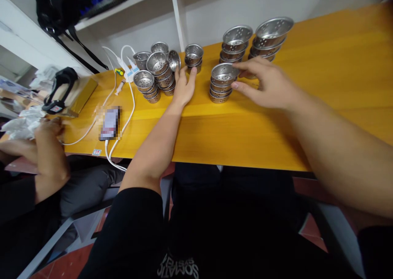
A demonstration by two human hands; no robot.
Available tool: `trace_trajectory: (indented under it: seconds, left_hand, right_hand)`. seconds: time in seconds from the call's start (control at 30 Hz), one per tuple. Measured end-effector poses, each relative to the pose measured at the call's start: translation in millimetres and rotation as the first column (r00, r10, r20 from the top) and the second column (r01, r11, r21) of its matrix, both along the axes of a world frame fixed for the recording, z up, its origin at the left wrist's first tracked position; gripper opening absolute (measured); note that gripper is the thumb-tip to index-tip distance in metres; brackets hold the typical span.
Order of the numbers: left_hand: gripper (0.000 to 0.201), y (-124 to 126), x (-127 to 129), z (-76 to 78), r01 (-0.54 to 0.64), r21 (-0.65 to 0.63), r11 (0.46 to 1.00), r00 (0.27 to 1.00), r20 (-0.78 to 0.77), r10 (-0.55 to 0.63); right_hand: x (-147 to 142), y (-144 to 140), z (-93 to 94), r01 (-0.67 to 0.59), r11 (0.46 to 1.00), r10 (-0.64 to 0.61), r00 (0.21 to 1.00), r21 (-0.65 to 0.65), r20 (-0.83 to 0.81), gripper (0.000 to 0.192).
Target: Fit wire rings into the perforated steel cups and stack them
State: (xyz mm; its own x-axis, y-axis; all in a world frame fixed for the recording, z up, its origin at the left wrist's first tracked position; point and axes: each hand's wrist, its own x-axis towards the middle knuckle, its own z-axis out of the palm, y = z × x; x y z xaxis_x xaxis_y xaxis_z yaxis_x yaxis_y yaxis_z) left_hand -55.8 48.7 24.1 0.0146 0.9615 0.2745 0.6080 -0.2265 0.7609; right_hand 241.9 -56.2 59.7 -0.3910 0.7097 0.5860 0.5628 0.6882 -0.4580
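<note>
The right hand (264,84) reaches over the yellow bench (245,123), its grip narrow, thumb and forefinger touching the rim of the top strainer cup on a short stack (221,82) just left of it. The left hand (184,86) lies flat and open, fingertips touching a smaller cup stack (194,57) beyond them.
</note>
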Motion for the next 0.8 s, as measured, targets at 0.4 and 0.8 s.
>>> trace_trajectory:
  seconds: [0.4,0.8]
  left_hand:
    - [0.104,-10,7,3.5,0.080,0.181,0.980,0.996,0.011,-0.083]
    - [0.105,-15,12,8.7,0.065,0.251,0.966,0.998,-0.003,-0.067]
  right_hand:
    - [0,2,-1.9,-0.001,1.000,0.001,1.000,0.002,0.011,0.069]
    - [3,5,-5.6,-0.011,1.000,0.012,1.000,-0.029,0.016,0.065]
